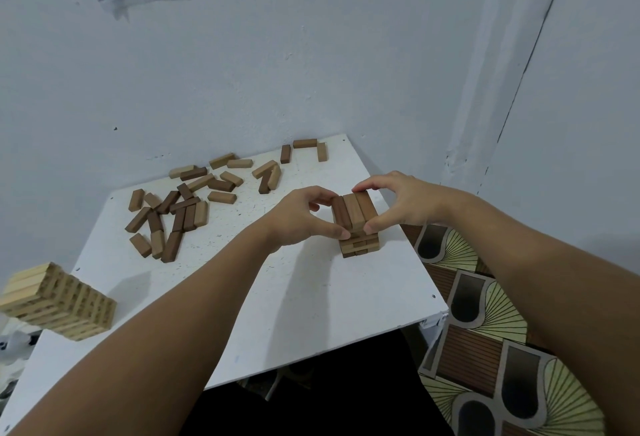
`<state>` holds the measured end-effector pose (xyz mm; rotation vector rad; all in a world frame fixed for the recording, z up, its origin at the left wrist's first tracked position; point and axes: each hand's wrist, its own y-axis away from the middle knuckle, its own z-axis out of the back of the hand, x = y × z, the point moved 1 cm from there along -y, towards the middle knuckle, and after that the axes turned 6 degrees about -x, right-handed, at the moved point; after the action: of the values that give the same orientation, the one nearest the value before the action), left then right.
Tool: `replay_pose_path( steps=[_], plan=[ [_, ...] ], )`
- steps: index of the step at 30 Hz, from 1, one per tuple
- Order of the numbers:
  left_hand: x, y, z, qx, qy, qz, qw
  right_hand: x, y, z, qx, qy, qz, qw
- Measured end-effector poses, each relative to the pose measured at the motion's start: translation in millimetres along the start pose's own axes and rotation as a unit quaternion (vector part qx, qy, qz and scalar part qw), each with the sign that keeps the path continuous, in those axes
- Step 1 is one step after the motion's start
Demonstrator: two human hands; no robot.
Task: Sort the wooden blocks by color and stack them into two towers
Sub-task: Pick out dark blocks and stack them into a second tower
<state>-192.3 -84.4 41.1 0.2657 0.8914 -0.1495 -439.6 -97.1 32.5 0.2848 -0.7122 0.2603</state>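
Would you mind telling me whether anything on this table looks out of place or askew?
The loose blocks lie scattered at all angles, dark and light mixed. The pale tower stands at the table edge, apparently leaning. The dark tower, held by the left hand and right hand, looks square.

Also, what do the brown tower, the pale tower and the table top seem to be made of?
Brown tower: apparently wood, matte, brown-stained; faint grain shows on the top blocks.
Pale tower: likely unstained light wood, matte, with stacked block ends visible.
Table top: a thin white board, probably painted or laminated; it is scuffed and speckled, so the core is unclear.
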Motion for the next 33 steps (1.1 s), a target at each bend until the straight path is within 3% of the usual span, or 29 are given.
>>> replay_pose_path(
  steps=[33],
  plan=[
    [9.5, -3.9, 0.9, 0.039, -0.008, 0.025, 0.999, -12.2, -10.7, -7.2, 0.02, -0.039, -0.001, 0.999]
  ],
)
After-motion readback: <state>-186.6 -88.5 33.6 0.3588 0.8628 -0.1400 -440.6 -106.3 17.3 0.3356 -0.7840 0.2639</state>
